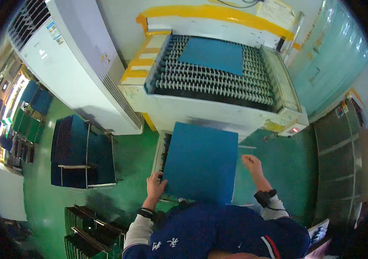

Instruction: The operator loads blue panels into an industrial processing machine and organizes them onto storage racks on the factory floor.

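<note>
So, the blue board (201, 164) is right in front of the person's body, between their dark top (235, 224) and the roller machine (201, 105). Left hand (154, 186) comes up from below with the forearm angled in, thumb and fingers at the board's left edge near its lower corner; can't tell whether they're actually gripping it. Right hand (254, 166) is raised just off the right edge, wrist bent inward, fingers curled in narrow. Another blue board (213, 55) lies on the machine's rollers (214, 86).
</note>
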`<action>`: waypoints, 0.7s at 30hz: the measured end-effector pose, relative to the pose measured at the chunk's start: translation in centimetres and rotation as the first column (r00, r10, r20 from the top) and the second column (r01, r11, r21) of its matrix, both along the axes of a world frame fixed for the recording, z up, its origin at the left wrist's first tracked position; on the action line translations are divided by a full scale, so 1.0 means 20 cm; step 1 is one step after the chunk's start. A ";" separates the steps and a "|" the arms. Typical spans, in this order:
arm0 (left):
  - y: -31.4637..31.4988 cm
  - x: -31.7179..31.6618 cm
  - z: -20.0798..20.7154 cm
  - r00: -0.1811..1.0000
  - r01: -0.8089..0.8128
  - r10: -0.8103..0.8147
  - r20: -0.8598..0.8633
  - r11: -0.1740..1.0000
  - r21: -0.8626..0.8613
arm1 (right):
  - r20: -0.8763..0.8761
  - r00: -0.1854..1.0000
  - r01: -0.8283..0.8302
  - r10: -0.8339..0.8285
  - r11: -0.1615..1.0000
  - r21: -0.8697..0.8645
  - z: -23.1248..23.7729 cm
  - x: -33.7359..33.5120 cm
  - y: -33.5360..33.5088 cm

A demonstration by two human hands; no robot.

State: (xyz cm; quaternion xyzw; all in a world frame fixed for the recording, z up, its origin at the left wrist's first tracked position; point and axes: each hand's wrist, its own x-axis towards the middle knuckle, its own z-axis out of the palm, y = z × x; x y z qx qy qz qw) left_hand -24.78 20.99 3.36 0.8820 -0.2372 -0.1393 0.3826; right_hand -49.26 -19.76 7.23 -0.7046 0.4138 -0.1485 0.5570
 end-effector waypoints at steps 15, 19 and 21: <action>0.05 0.01 -0.01 0.997 0.077 -0.077 0.025 0.996 0.034 | -0.132 0.979 0.193 -0.157 0.923 0.333 -0.12 -0.13 0.43; 0.04 0.01 0.02 0.996 0.055 -0.056 -0.064 0.998 -0.019 | -0.125 0.967 0.249 -0.223 0.933 0.260 -0.13 -0.12 0.44; 0.06 0.02 0.00 0.995 0.045 -0.050 -0.083 0.997 -0.066 | -0.082 0.972 0.233 -0.218 0.931 0.280 -0.05 -0.07 0.46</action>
